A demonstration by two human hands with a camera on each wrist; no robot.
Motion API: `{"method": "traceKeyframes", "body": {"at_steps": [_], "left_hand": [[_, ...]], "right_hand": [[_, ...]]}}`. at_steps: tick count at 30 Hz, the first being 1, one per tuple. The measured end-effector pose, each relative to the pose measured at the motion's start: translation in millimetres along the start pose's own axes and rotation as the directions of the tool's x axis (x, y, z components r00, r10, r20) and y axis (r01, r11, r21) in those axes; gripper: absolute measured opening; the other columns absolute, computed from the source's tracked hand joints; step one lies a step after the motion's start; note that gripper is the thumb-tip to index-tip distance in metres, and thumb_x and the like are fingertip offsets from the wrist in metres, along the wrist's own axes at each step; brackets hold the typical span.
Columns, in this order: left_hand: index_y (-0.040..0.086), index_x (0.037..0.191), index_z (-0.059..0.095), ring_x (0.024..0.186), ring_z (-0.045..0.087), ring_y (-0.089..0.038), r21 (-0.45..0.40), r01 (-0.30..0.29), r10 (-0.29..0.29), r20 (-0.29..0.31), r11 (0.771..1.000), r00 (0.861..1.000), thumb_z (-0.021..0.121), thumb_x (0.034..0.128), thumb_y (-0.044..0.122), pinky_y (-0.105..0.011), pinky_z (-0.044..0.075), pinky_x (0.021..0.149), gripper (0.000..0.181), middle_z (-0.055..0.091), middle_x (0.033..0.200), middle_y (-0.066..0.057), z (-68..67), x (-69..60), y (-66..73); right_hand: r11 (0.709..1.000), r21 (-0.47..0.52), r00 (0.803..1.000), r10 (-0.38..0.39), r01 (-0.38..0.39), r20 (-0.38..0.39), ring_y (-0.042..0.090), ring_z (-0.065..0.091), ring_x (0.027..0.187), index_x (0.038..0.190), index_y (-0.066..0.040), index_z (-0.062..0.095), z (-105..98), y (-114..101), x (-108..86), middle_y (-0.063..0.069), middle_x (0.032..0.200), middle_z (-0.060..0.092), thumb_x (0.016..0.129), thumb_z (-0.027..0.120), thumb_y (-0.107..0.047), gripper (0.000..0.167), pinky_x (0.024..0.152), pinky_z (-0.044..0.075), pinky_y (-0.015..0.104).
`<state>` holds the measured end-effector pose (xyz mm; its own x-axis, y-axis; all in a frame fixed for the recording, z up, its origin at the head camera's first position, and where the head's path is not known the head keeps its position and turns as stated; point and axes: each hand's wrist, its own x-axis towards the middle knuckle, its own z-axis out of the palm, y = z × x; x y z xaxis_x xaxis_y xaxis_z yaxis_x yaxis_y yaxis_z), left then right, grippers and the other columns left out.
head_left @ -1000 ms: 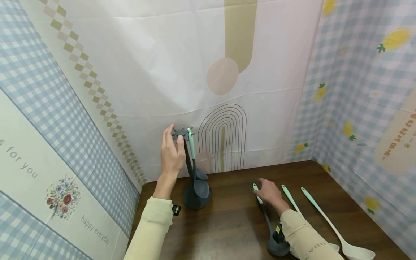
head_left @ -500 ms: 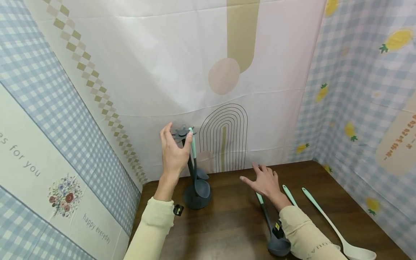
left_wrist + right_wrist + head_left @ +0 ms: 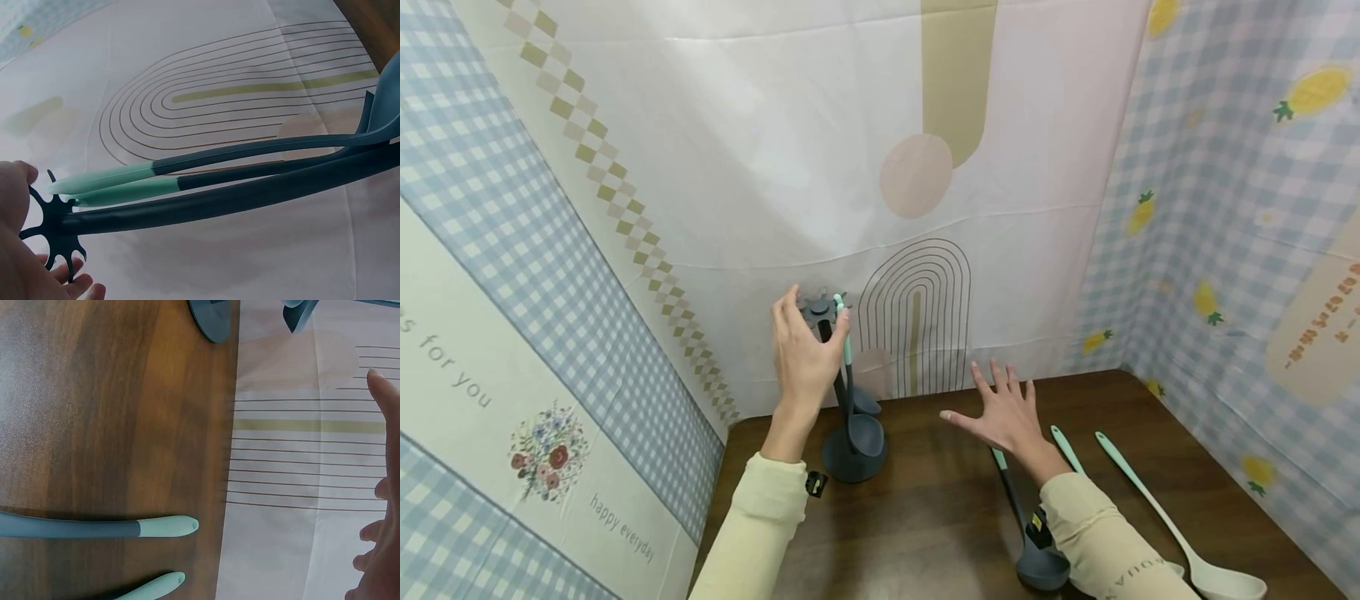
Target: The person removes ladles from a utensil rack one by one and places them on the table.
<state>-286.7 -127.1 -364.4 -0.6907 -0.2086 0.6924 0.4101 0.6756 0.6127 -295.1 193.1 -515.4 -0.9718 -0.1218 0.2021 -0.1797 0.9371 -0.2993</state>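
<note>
My left hand [image 3: 807,362] holds the top of a dark utensil stand [image 3: 855,467], its thumb and fingers around the hooked crown [image 3: 59,225]. Two dark utensils with mint handle ends hang there: a ladle [image 3: 867,437] in front and another [image 3: 867,402] behind, partly hidden. With fingers spread and nothing held, my right hand [image 3: 1006,417] hovers over the handle end of a dark ladle [image 3: 1043,568] lying on the table. In the right wrist view this ladle's mint handle tip [image 3: 169,526] shows apart from the hand.
Right of the dark ladle lie two pale utensils with mint handles: a long spoon [image 3: 1225,581] and one [image 3: 1067,450] mostly hidden by the right sleeve. The brown wooden table [image 3: 925,500] meets a printed cloth wall [image 3: 1030,292] at its back edge.
My right hand has let go of the dark ladle's handle, lifted forward and left, and spread its fingers. My left thumb has shifted right across the stand's top.
</note>
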Motion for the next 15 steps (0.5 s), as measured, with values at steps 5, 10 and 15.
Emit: {"method": "traceKeyframes", "body": {"at_steps": [5, 10, 15], "left_hand": [[-0.006, 0.155, 0.04, 0.123, 0.057, -0.04, 0.03, -0.059, 0.061, -0.047, 0.998, 0.997, 0.07, 0.0984, 0.035, -0.057, 0.049, 0.101, 0.076, 0.052, 0.14, -0.025, 2.1, 1.5, 0.0], [-0.006, 0.155, 0.039, 0.125, 0.058, -0.043, -0.004, -0.102, 0.101, -0.068, 0.995, 0.993, 0.069, 0.0977, 0.029, -0.056, 0.054, 0.098, 0.073, 0.051, 0.144, -0.026, 3.8, 1.9, -1.3], [-0.004, 0.156, 0.036, 0.136, 0.053, -0.048, -0.036, -0.127, 0.125, -0.049, 0.991, 0.991, 0.061, 0.1, 0.027, -0.06, 0.051, 0.103, 0.069, 0.05, 0.146, -0.025, 5.9, 1.1, -8.0]], "right_hand": [[1.0, 0.021, 1.0, -0.018, 0.018, -0.003, 0.049, 0.003, 0.16, 0.172, -0.024, 0.015, -0.4, -3.8, -2.3, 0.021, 0.176, 0.009, 0.083, 0.055, -0.09, 0.118, 0.119, 0.001, 0.077], [0.999, 0.041, 0.999, -0.024, 0.025, -0.025, 0.049, 0.006, 0.16, 0.172, -0.023, 0.018, -1.8, -10.0, -2.7, 0.022, 0.175, 0.013, 0.084, 0.055, -0.089, 0.116, 0.12, 0.003, 0.076], [0.997, 0.07, 0.999, -0.023, 0.026, -0.04, 0.048, 0.011, 0.16, 0.172, -0.022, 0.02, -8.9, -21.2, -1.4, 0.021, 0.175, 0.016, 0.085, 0.055, -0.088, 0.114, 0.12, 0.009, 0.076]]}}
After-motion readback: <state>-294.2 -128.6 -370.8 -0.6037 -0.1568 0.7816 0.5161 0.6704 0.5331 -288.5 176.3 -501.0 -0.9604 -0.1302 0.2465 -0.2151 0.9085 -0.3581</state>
